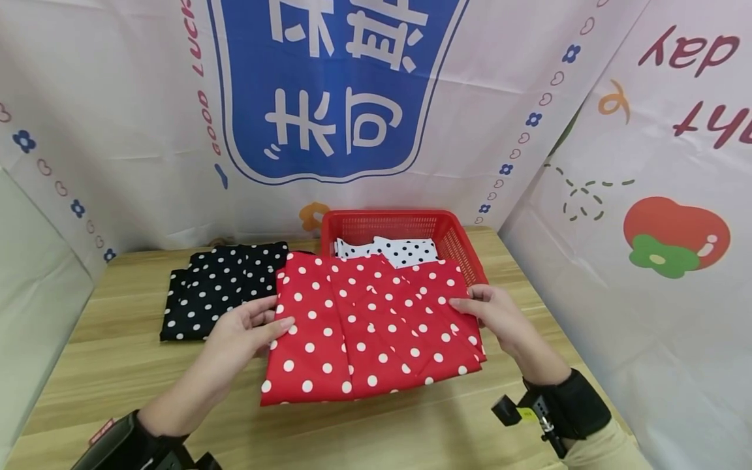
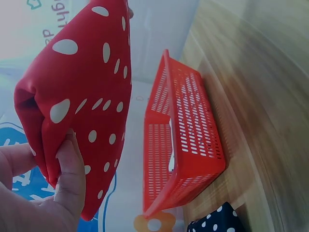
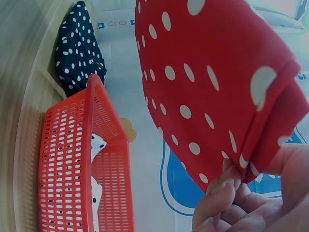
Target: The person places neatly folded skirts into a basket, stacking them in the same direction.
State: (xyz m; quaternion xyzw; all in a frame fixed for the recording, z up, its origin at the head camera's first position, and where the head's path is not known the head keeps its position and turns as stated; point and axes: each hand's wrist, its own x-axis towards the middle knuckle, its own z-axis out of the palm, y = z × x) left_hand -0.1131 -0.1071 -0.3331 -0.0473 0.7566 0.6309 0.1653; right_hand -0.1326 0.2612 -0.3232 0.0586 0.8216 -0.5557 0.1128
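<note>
A folded red cloth with white polka dots (image 1: pixel 376 326) hangs between both hands, raised above the table. My left hand (image 1: pixel 249 326) pinches its left edge, thumb on the near face; the left wrist view shows the fold layers (image 2: pixel 48 121) between thumb and fingers. At the opposite edge my right hand (image 1: pixel 493 310) pinches the cloth, and the right wrist view shows its fingers (image 3: pixel 222 198) curled at the folded corner. Behind the cloth stands a red plastic basket (image 1: pixel 464 251), partly hidden by it. Inside the basket lies a white cloth with black dots (image 1: pixel 411 251).
A folded black cloth with white dots (image 1: pixel 217 287) lies on the wooden table (image 1: pixel 117 378), left of the basket. A printed white sheet (image 1: pixel 147 176) hangs behind the table, and another (image 1: pixel 599 281) flanks it on the right.
</note>
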